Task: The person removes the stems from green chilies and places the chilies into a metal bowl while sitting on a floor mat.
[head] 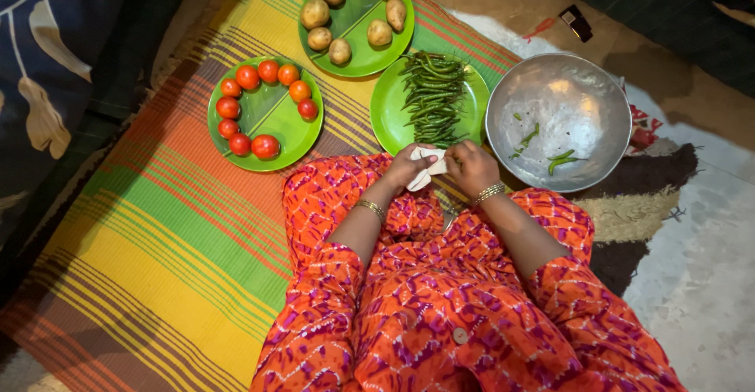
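My left hand [406,165] and my right hand [470,167] meet in front of my lap, both closed on a small white object [429,167] that looks like a folded cloth or peeler; I cannot tell which. Just beyond the hands lies a green plate [391,117] piled with green chillies [434,97]. Right of it stands a large metal bowl [582,93] with a few green scraps [562,158] inside. My orange patterned sleeves and lap fill the lower middle.
A green plate [271,117] ringed with red tomatoes [265,147] sits at left, another green plate [362,60] with potatoes [316,13] at the top. All rest on a striped mat [173,235]. A small dark object [576,22] lies on the floor beyond the bowl.
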